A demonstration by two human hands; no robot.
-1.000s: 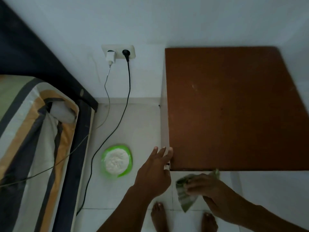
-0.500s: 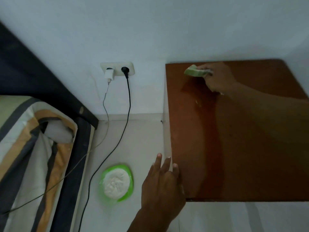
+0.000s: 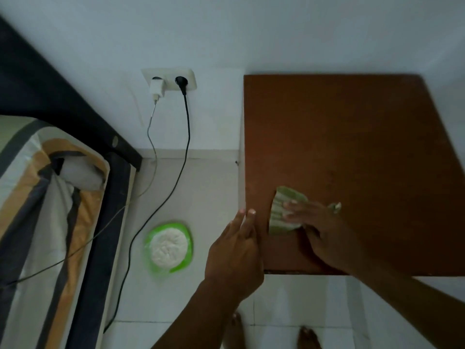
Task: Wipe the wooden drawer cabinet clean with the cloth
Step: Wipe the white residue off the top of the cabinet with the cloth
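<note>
Brown wood of the wooden drawer cabinet [image 3: 352,147] across the right half of the view, seen from above, back edge against the pale wall [image 3: 226,34]. Along the left side, a striped bed [image 3: 37,222], sheet in grey, orange and off-white bands, dark frame beside it. Between bed and cabinet, pale floor tiles [image 3: 208,187]. At the cabinet's near left corner, the left hand [image 3: 234,255], fingers straight and close together, tips at the left edge of the top, gripping nothing. Flat on the top near that same corner, the right hand [image 3: 319,230], fingers stretched out and pressing down on the cloth [image 3: 284,210] rather than curled round it. Pale green and folded, that cloth, lying on the front-left part of the top, partly under the right fingers and just beside the left fingertips. On the floor left of the cabinet, a green dish [image 3: 169,246] with a white lump in it. At the bottom edge, two bare feet [image 3: 236,331] on the tiles. Low on the wall, a white socket [image 3: 168,79] holding a white charger [image 3: 156,88] and a black plug [image 3: 180,83], a cable trailing down from each.
</note>
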